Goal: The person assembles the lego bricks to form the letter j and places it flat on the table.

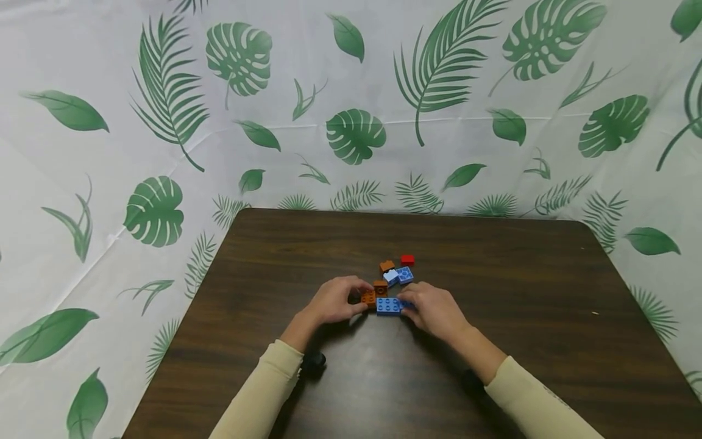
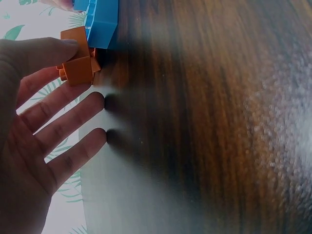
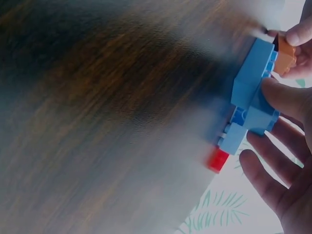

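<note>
Item: dark wood-grain desk [image 1: 493, 366], backed and flanked by a white cloth printed with green leaves [image 1: 356, 134].

Bricks, grouped near the desk's middle:
- One long blue brick [image 1: 388, 305], studs up, lying flat between the two hands.
- One orange brick [image 1: 368, 298], touching the blue brick's left end; a second brown-orange brick [image 1: 381, 287] just behind it.
- Two pale blue bricks [image 1: 398, 276], side by side, just behind the long blue one.
- One small orange-brown brick [image 1: 386, 266] and one red brick [image 1: 407, 260], farthest from the person, near each other.

Left hand [image 1: 334, 300]: grip on the orange brick, thumb over it; in the left wrist view the thumb [image 2: 44, 51] lies against the brick's top while the other fingers stretch out, their tips on the desk.

Right hand [image 1: 433, 310]: grip on the right end of the long blue brick; in the right wrist view the thumb [image 3: 287, 97] presses its side, remaining fingers loosely spread beyond it.

Both forearms wear cream sleeves [image 1: 263, 390].
</note>
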Demonstrator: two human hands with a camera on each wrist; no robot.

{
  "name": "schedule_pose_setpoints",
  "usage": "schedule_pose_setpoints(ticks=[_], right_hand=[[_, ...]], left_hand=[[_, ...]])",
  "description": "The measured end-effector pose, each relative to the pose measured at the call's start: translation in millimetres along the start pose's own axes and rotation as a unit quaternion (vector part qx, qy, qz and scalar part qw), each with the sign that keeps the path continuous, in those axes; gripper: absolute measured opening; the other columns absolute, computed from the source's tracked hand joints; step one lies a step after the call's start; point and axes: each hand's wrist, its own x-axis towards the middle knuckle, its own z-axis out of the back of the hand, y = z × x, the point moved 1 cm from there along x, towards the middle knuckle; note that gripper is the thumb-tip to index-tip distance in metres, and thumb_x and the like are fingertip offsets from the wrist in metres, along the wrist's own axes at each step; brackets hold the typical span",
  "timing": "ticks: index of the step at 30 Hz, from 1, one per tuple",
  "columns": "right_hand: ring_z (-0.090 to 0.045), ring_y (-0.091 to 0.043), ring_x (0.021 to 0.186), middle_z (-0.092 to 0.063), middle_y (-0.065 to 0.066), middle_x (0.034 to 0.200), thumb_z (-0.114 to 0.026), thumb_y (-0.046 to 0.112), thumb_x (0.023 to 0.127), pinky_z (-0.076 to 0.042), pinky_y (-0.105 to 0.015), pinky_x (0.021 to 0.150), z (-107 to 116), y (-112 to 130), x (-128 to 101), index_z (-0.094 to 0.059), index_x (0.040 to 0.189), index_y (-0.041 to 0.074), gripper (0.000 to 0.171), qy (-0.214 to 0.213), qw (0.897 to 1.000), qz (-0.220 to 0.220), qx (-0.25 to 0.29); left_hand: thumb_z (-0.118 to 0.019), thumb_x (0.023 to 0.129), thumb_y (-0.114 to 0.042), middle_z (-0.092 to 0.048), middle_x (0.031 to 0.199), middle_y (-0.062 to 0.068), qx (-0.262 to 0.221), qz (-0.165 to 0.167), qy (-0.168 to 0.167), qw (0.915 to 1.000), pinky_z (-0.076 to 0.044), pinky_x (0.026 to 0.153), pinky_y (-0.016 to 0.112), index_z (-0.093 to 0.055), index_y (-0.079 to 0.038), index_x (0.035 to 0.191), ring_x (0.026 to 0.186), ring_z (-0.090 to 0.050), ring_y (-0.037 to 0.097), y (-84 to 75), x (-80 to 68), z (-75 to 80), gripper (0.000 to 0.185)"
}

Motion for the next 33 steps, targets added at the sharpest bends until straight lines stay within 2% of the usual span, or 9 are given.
schedule_pose_setpoints(ticks=[9,17,26,33], right_hand=[[-0.061,-0.009,0.087,-0.066,0.009,0.095,-0.080,0.029,0.077,-0.053,-0.033,0.074,-2,-2,3,-0.074,0.102,0.023,0.026,-0.005,1.000,0.007,0.002],[-0.058,-0.007,0.081,-0.064,0.009,0.092,-0.080,0.031,0.078,-0.052,-0.033,0.074,2,-2,8,-0.073,0.101,0.023,0.025,0.030,0.999,-0.010,0.007],[-0.059,-0.008,0.083,-0.065,0.008,0.094,-0.080,0.032,0.077,-0.051,-0.035,0.077,5,-1,10,-0.072,0.100,0.024,0.026,0.053,0.998,-0.026,0.016],[-0.059,-0.009,0.083,-0.065,0.007,0.095,-0.080,0.033,0.077,-0.051,-0.036,0.079,6,-2,11,-0.072,0.101,0.023,0.027,0.063,0.997,-0.032,0.013]], left_hand=[[-0.070,0.086,-0.031,-0.064,0.107,-0.009,-0.010,-0.005,-0.009,0.9999,-0.049,0.084,0.033,-0.065,-0.024,0.119,0.093,-0.061,0.011,0.9,-0.9,-0.3,0.034],[-0.069,0.087,-0.032,-0.063,0.106,-0.010,-0.018,-0.041,-0.037,0.9983,-0.050,0.081,0.030,-0.065,-0.024,0.119,0.090,-0.062,0.009,-2.0,-0.6,-3.6,0.034],[-0.070,0.086,-0.032,-0.061,0.102,-0.010,0.004,-0.044,-0.047,0.9979,-0.049,0.075,0.030,-0.065,-0.025,0.118,0.088,-0.061,0.011,-6.1,-1.1,-11.7,0.033],[-0.068,0.087,-0.035,-0.059,0.102,-0.010,0.041,-0.057,-0.053,0.9961,-0.047,0.070,0.027,-0.064,-0.026,0.121,0.081,-0.058,0.010,-10.2,-0.3,-13.9,0.035]])
